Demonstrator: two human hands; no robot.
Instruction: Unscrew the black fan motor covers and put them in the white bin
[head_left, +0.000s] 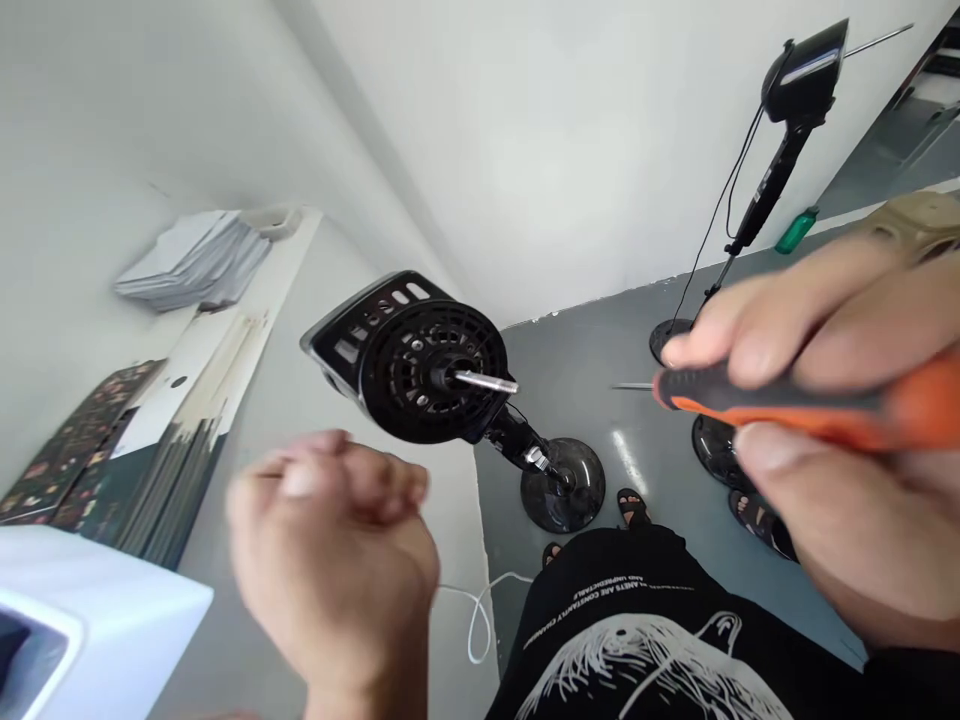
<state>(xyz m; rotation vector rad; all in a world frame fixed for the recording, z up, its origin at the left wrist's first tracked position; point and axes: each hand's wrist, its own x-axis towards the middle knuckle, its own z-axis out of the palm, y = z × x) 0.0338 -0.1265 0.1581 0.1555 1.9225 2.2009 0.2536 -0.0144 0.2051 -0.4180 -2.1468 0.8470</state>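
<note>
Orange and black, the screwdriver [712, 395] was held in the right hand [862, 310], its handle being clamped between the bent fingers and the thumb. Its thin blade [631, 386] was pointed to the left of the view, toward the fan [431, 350] but apart from it. The left hand [330, 560] was closed into a fist and was placed near the fan, just below it in the view; it was blurred, and whether something was enclosed inside could not be told. The two hands were held well apart from each other.

The fan was seen with its motor bare at the front, and from the middle of it a metal spindle [487, 382] was extended. It was carried on a black pole above a round base [540, 505], which was set on the grey floor [585, 365]. Near the white wall [540, 150], a second fan [802, 85] could be seen at the right, tilted in the view, and a green bottle [796, 230] was located beyond its pole. At the left, papers [195, 260] were stacked.
</note>
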